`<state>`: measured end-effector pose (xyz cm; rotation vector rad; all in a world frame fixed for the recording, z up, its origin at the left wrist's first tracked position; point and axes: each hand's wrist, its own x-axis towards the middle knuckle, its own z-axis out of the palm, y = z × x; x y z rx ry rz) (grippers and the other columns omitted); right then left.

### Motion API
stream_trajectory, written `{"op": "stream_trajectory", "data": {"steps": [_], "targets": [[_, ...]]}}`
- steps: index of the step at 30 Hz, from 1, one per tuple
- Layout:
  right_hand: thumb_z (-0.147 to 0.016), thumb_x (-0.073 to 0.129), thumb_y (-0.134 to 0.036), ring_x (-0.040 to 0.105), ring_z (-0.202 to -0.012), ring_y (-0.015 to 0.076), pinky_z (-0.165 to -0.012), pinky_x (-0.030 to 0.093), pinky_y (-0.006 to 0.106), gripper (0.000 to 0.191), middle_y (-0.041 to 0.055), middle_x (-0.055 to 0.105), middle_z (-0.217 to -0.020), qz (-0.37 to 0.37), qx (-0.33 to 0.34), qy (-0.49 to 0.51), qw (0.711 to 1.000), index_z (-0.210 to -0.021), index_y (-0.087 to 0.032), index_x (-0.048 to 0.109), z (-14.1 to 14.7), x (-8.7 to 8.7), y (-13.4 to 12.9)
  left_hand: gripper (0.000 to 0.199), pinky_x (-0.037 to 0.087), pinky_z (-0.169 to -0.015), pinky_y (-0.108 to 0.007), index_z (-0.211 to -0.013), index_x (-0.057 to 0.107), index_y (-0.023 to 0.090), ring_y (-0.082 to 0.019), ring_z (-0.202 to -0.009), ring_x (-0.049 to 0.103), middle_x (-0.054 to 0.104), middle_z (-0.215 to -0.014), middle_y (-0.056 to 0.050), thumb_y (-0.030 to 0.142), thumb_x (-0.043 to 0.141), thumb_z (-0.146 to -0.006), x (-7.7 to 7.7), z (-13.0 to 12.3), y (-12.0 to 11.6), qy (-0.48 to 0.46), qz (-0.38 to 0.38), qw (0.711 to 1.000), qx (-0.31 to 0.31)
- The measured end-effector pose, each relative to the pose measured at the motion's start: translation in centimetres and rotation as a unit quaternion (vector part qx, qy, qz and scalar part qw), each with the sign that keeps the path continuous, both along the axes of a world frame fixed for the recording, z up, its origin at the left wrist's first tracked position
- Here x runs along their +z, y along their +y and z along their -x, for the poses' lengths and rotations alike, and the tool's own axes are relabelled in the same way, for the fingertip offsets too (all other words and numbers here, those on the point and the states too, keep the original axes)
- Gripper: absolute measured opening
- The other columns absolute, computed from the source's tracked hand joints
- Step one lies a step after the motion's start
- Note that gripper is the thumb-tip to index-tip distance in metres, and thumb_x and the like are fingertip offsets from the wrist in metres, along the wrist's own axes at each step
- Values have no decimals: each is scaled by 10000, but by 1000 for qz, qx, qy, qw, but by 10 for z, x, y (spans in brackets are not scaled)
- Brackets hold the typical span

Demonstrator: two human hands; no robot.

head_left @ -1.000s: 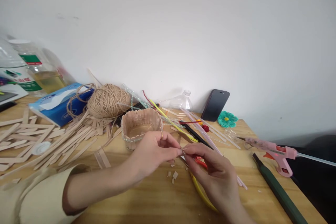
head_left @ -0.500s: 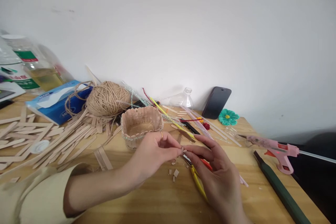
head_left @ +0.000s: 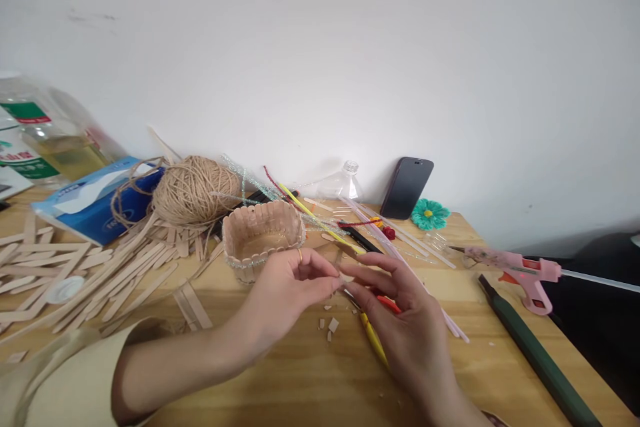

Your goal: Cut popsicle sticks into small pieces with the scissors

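My left hand, a ring on one finger, pinches something tiny and pale at its fingertips. Facing it, my right hand has thumb and forefinger closed at the same spot, the other fingers loosely bent; what they grip is too small to name. Behind my left hand stands a small basket of wooden sticks with glittery trim. Yellow-handled pliers lie partly under my right hand, beside something orange-red. Small wood chips are scattered on the table below my fingertips.
Wooden sticks, a twine ball and a blue tissue pack lie left. A phone leans on the wall by a teal flower. Rightward are a pink glue gun and a dark green tool.
The view has shifted slightly, so most table items appear further left. Both hands stay together at the fingertips, with only a slight shift of the fingers.
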<state>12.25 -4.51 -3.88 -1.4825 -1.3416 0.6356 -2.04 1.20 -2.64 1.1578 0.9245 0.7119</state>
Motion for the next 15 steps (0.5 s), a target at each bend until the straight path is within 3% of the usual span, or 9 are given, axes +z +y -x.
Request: {"op": "stream_trajectory", "data": {"steps": [3,6,15], "targets": [[-794,615,-229,601,-635,129,-547,468,219,52,-15,674,-797,-19,36,-53,998,-840,-250,624,-2,3,1,83,404,-621,-215,-703,601,153,-103,-650,542,619,-664,23,181,664,-657,-1,1,0,-15,7,1000,15],[-810,589,-215,574,-664,138,-564,441,223,65,-6,645,-744,-11,66,-64,996,-772,-221,642,-3,4,0,168,419,-634,-218,-824,623,173,-107,-656,564,644,-669,31,155,663,-661,-3,2,0,-29,0,1000,12],[-783,612,-278,549,-640,128,-558,410,207,98,-14,644,-696,84,65,51,993,-746,-203,664,-6,6,7,126,480,-760,-231,-781,736,224,-155,-819,656,749,-819,20,200,662,-682,-1,4,0,17,-12,1000,-18]]}}
